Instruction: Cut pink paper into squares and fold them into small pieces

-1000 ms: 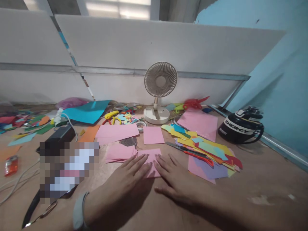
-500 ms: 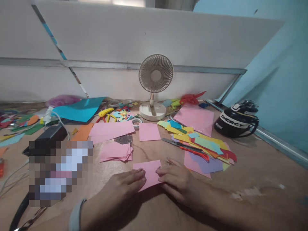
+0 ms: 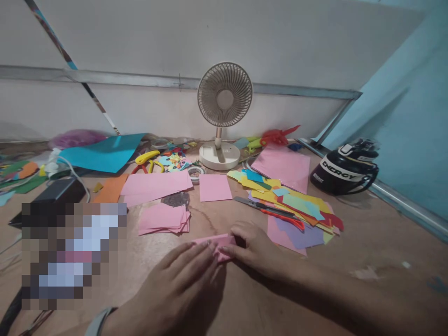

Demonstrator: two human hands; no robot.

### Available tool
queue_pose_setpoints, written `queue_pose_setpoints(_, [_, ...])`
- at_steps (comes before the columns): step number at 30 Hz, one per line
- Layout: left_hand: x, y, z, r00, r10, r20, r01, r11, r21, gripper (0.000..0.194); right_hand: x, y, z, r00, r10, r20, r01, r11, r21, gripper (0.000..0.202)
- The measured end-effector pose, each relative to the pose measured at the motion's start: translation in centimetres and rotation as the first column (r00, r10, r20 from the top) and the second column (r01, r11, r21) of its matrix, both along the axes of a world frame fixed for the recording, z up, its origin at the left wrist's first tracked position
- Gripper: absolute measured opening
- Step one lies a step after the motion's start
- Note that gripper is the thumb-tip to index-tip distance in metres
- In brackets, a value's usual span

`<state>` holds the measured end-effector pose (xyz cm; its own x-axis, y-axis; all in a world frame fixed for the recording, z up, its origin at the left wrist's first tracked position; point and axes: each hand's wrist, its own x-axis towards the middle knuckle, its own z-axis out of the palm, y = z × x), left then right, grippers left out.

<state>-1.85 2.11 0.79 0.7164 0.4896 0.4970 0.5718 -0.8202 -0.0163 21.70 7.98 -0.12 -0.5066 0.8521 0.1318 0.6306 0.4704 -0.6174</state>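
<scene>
Both of your hands are on one small pink paper point(image 3: 219, 242) that lies on the wooden table point(image 3: 350, 242), in front of the desk fan point(image 3: 224, 116) and well toward you from it. Your left hand point(image 3: 182, 284) lies flat with its fingers spread, the fingertips pressing the near edge of the paper. Your right hand point(image 3: 254, 247) is curled over the paper's right end, fingers bent and pinching it against the table; how firmly, you cannot tell from here. The paper looks folded into a narrow strip.

Between the fan and the paper lies a single pink square point(image 3: 214, 187). Left of that square, a stack of pink sheets point(image 3: 164, 219) sits near your left fingertips but apart from them. Right of the fan's base, a heap of coloured paper scraps point(image 3: 297, 207) carries a red-handled cutter point(image 3: 269, 211). Farther right of the fan rests a black helmet point(image 3: 345, 170).
</scene>
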Motion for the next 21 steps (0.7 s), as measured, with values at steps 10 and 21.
queue_pose_setpoints(10, [0.0,-0.5,-1.7,0.967,-0.075,-0.244,0.056,0.995,-0.083,0.092,-0.2,-0.9,-0.6,0.998,-0.039,-0.039,0.045,0.984,0.173,0.017])
queue_pose_setpoints(21, [-0.2,-0.6,-1.7,0.979,-0.075,-0.188,0.045,0.986,-0.161,0.083,-0.3,-0.5,-0.7,0.998,-0.047,-0.04,0.052,0.986,0.158,0.018])
